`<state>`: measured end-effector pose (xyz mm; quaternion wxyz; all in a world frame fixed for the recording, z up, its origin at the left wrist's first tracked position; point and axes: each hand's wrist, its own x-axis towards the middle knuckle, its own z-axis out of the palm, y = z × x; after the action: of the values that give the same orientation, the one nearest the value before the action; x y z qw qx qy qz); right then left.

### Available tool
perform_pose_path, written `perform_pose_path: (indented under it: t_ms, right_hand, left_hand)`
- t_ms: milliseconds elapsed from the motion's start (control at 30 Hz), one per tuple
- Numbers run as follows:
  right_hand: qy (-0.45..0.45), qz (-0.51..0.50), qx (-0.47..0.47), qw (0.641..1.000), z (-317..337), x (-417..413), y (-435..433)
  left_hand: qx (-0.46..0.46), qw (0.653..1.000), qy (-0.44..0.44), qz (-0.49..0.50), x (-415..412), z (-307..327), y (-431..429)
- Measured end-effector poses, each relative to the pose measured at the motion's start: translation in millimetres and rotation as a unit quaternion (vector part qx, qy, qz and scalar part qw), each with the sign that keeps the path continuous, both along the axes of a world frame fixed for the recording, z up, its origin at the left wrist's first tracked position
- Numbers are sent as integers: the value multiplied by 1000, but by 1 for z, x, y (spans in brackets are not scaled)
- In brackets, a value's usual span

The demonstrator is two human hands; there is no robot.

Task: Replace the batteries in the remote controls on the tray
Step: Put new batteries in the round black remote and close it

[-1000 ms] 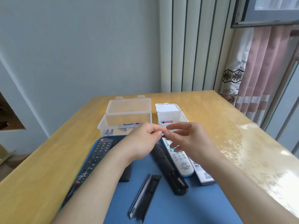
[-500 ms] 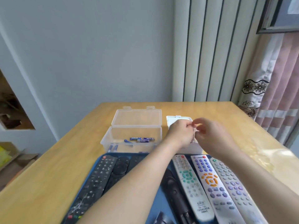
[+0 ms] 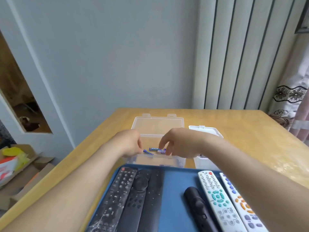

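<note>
Several blue batteries (image 3: pixel 154 149) lie in a clear open box (image 3: pixel 157 161) just beyond the blue tray (image 3: pixel 173 183). My right hand (image 3: pixel 178 143) hangs over them with fingers spread and pointing down, holding nothing that I can see. At the box's left wall is my left hand (image 3: pixel 131 143), its fingers curled and partly hidden. On the tray lie several remotes: black ones at the left (image 3: pixel 117 196), a slim black one (image 3: pixel 198 206) in the middle, and white ones (image 3: pixel 219 198) at the right, partly under my right forearm.
A small white open box (image 3: pixel 203 162) stands right of the clear one, mostly behind my right wrist. The wooden table (image 3: pixel 247 141) stretches off to the right. On the floor at the left are cardboard boxes (image 3: pixel 18 166). Wall and curtain stand behind the table.
Both hands moved left from the small white box to the clear battery box and drew apart. The view tilted up, so the tray's near part has left the frame.
</note>
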<state>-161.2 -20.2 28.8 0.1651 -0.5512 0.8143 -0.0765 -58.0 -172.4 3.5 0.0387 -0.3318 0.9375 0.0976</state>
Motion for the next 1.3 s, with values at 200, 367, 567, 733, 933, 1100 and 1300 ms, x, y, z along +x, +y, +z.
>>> perform_pose_path:
  t_ms: [200, 367, 567, 733, 933, 1100, 1300]
  right_hand:
    - [70, 14, 130, 989, -7, -7, -35]
    - [19, 0, 168, 986, -15, -16, -52]
    - [-98, -25, 196, 975, -23, -22, -65]
    - [-231, -18, 174, 957, -23, -26, -60]
    - [-322, -37, -57, 944, -22, -34, -35]
    - [-607, -118, -256, 743, -22, -16, 14]
    - [-610, -190, -368, 676, -28, 30, 76]
  left_hand:
    - [-47, 988, -145, -14, -21, 1, -7]
    - [-13, 986, -165, -28, -28, 0, -6]
    - [75, 995, -69, -14, -24, -7, -8]
    - [192, 981, -25, -6, -17, -2, -5]
    - [448, 854, 264, 33, -2, 2, -3]
    - [608, 680, 410, 23, 28, 10, 38]
    - [644, 646, 407, -53, 57, 3, 100]
